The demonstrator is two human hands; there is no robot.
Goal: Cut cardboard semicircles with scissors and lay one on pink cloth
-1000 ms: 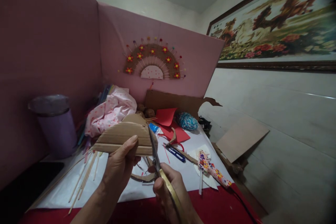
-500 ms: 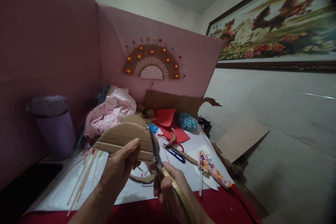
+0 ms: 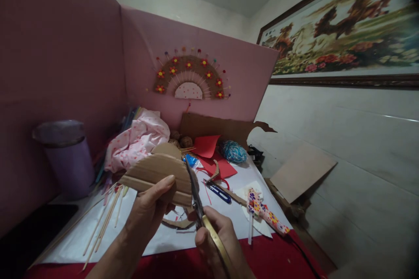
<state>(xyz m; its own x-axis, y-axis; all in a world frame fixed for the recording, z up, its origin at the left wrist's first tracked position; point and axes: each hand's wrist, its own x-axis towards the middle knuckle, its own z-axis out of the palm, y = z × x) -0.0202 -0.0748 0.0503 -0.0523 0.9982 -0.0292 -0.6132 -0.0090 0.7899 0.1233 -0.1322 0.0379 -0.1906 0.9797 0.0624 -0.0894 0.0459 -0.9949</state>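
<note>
My left hand [image 3: 157,196] grips a half-round piece of brown cardboard [image 3: 153,172], thumb on top and fingers beneath. My right hand [image 3: 216,235] is closed round the gold handles of a pair of scissors [image 3: 195,202]. The dark blades point up and away, along the right edge of the cardboard. Whether they touch it all along is unclear. Behind the held piece, another rounded piece of cardboard [image 3: 166,150] shows in part. Below it, a curved cardboard strip [image 3: 178,224] lies on the white table covering [image 3: 166,242].
Blue thread snips [image 3: 220,192], a flower-patterned glue gun [image 3: 265,212] and red sheets [image 3: 209,150] lie to the right. Blue yarn [image 3: 234,151] sits behind. Thin sticks [image 3: 106,222], pink dotted cloth [image 3: 140,139] and a purple bin [image 3: 70,161] are on the left. A flowered cardboard arch [image 3: 190,63] hangs on the pink panel.
The scissors and my right hand have shifted slightly down and right. The cardboard in my left hand has tilted a little, its right end lower.
</note>
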